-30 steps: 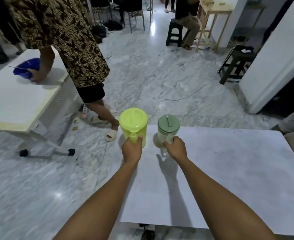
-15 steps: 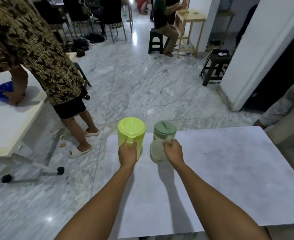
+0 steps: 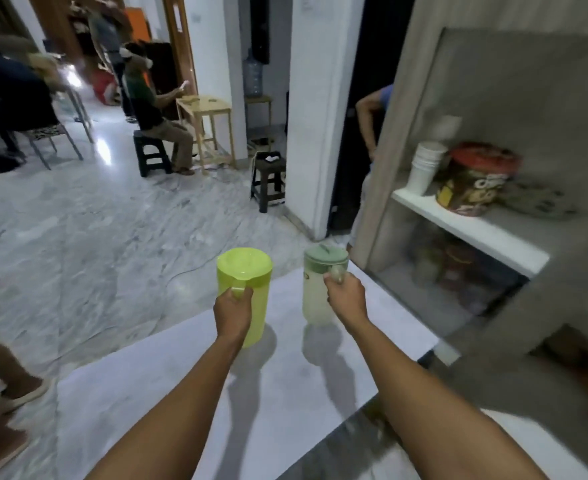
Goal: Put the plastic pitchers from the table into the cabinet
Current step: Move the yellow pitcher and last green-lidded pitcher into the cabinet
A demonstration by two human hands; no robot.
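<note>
The left hand (image 3: 233, 312) is gripping the lime-green pitcher (image 3: 244, 293) by its handle, the right hand (image 3: 345, 296) the pale green-lidded pitcher (image 3: 319, 284), both lifted over the table (image 3: 167, 382) near its far edge; next is probably carrying them to a free cabinet (image 3: 472, 233) shelf

Lime pitcher (image 3: 247, 289): translucent plastic, smooth, semi-gloss. Second pitcher (image 3: 315, 299): frosted clear plastic, matt sage-green lid (image 3: 325, 259). Table (image 3: 188, 393): matt white, faint marbling. Floor (image 3: 105, 237): polished grey marble, glossy reflections. Cabinet (image 3: 493, 98): matt grey laminate.
</note>
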